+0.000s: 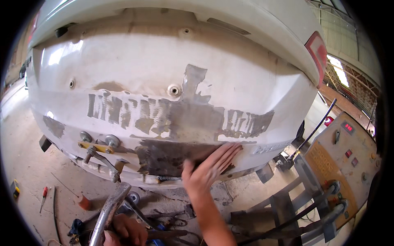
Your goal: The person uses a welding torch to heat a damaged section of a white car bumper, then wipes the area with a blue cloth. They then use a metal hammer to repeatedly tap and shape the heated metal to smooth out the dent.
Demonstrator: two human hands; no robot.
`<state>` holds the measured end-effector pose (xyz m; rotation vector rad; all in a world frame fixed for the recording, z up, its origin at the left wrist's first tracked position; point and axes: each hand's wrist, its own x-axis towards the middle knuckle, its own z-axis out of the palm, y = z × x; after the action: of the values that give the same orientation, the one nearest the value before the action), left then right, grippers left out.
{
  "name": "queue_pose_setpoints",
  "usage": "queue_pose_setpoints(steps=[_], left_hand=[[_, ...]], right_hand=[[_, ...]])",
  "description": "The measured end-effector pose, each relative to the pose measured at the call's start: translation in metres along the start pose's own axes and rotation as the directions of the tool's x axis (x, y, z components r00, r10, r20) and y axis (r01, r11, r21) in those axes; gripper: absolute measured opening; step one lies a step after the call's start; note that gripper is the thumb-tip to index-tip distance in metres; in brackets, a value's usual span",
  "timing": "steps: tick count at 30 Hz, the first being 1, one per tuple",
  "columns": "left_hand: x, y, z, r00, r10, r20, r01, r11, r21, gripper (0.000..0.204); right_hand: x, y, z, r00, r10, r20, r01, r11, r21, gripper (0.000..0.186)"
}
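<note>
My right hand (211,164) lies flat against the lower part of a white car's rear panel (135,49), fingers stretched and thumb apart. It is over the right side of a dark bare-metal patch (160,156). Above that, a grey sanded area (193,119) spreads with streaky strips at both sides. My left hand (127,229) is low in front of the car, fingers curled round a hammer-like tool with a long curved metal head (111,209); its grip is partly hidden. Beyond that tool, a yellow plate with round pads and a bolt (96,146) sits against the panel.
A control cabinet (340,164) with knobs, red displays and thick cables stands on a dark frame at the right. On the floor are a red screwdriver (44,199), an orange-red cup-like object (84,202), a yellow-black tool (15,188) and tangled cables and tools below the car.
</note>
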<state>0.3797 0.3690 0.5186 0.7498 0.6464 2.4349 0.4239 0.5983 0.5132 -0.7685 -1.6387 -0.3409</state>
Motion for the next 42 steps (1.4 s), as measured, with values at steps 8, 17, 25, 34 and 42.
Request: queue_pose_setpoints(steps=[8, 17, 25, 34, 42], left_hand=[[0.011, 0.018, -0.009, 0.993, -0.111, 0.05, 0.107, 0.991, 0.083, 0.039], [0.013, 0.015, 0.0, 0.998, -0.06, -0.01, 0.061, 0.986, 0.158, 0.039], [0.001, 0.023, 0.005, 0.988, -0.098, 0.121, 0.08, 0.986, 0.146, 0.038], [0.003, 0.016, 0.006, 0.988, -0.089, 0.127, 0.066, 0.983, 0.174, 0.033], [0.015, -0.029, 0.032, 0.986, 0.115, -0.124, -0.033, 0.852, 0.522, 0.035]], right_hand=[[0.018, -0.011, 0.006, 0.945, 0.18, -0.272, -0.178, 0.983, 0.032, 0.08], [-0.056, -0.055, 0.04, 0.969, 0.232, -0.087, -0.223, 0.97, 0.1, 0.1], [-0.103, -0.063, 0.042, 0.98, 0.145, 0.137, -0.168, 0.971, 0.172, 0.105], [-0.033, -0.01, 0.019, 0.975, 0.183, -0.129, -0.176, 0.982, 0.064, 0.092], [-0.126, -0.022, 0.001, 0.951, -0.02, 0.308, -0.121, 0.894, 0.431, 0.076]])
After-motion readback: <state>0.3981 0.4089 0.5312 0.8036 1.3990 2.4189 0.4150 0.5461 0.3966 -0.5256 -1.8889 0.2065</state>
